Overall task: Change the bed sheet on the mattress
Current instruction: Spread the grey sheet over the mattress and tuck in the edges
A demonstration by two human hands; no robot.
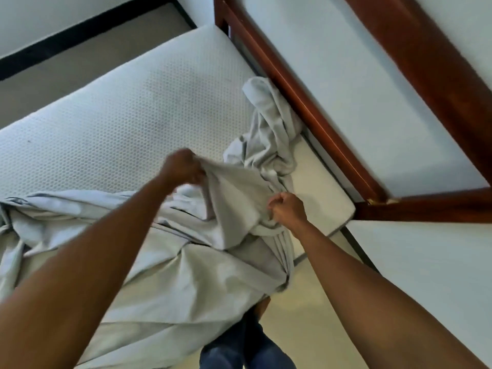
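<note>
While the pale grey bed sheet [186,275] lay crumpled across the near end of the bare white mattress [127,107], the left hand [183,166] gripped a raised fold in curled fingers [193,171], and the right hand [288,207] pinched the same fold near the wooden bed frame [306,102]

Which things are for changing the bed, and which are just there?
For the job: the grey bed sheet, gripped by the left hand and the right hand; the mattress, mostly bare.
Just there: the wooden frame; the floor.
</note>
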